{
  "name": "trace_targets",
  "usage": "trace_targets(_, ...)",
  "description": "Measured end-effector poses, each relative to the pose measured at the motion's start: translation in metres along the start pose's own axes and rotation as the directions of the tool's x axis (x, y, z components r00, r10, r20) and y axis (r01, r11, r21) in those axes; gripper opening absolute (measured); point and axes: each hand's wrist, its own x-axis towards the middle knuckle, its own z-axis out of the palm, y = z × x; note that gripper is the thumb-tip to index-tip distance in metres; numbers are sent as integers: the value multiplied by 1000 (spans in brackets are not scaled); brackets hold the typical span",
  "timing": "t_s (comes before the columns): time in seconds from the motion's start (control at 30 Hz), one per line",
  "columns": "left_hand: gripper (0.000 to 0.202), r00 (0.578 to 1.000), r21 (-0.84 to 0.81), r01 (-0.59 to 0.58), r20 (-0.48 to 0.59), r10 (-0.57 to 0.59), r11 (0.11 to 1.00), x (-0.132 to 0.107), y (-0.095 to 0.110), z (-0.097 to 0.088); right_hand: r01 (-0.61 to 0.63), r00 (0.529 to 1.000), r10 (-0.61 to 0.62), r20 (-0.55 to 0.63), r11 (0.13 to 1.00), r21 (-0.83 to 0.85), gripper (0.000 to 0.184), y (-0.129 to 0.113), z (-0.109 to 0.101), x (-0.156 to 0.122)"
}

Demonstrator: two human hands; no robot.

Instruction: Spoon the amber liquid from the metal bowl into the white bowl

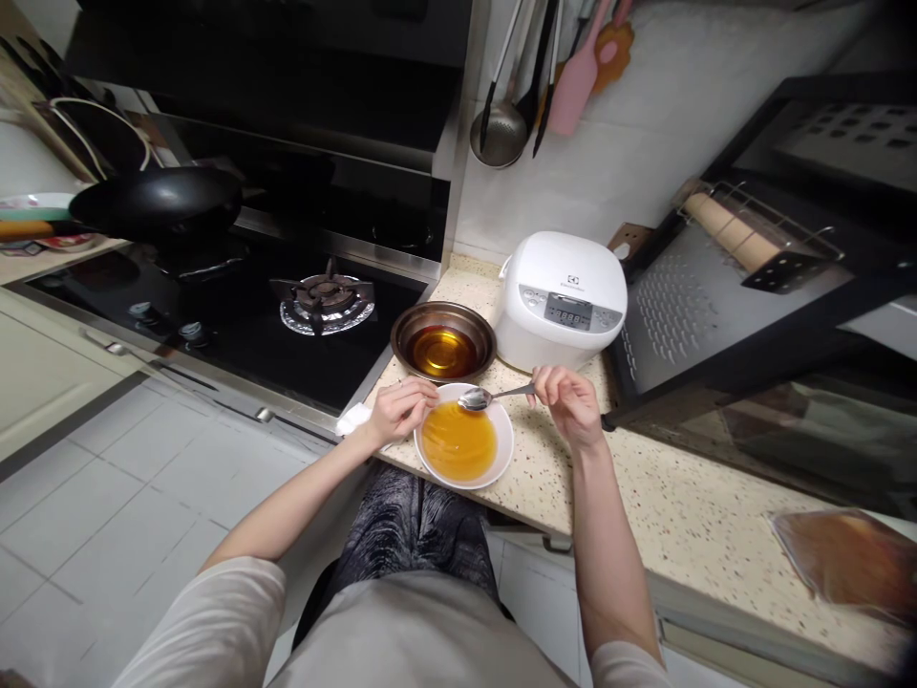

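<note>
A white bowl (502, 449) of amber liquid sits on the speckled counter (666, 516) near its front edge. My left hand (398, 409) is closed on the bowl's left rim. A metal spoon (494, 395) is pinched in my right hand (571, 401), its bowl hovering over the far rim of the white bowl. Just behind stands a metal bowl (444, 346) with darker amber liquid inside.
A white rice cooker (563, 296) stands behind the bowls. To the left lies a black gas hob (236, 315) with a black pan (158, 203). Utensils (516, 86) hang on the wall. A black dish rack (752, 277) fills the right side. A wrapped brown item (838, 559) lies at right.
</note>
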Motion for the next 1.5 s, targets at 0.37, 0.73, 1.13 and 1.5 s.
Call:
trace_targets(0.37,24,1000,6,-6,0,6,1000,0,0,0,-5,998,12,-59,992,126,41,3,3,3)
trace_targets(0.73,24,1000,4,-16,-6,16,1000,-2,-2,1,5,946,38,-321,991,131,41,30,10,11)
trace_targets(1.13,25,1000,-4,6,-3,-6,1000,-2,-1,2,-120,964,113,-242,993,-16,43,71,18,15)
trace_targets(1.5,27,1000,11,9,-4,-9,1000,-1,-1,2,-146,972,130,-197,987,-65,44,82,20,17)
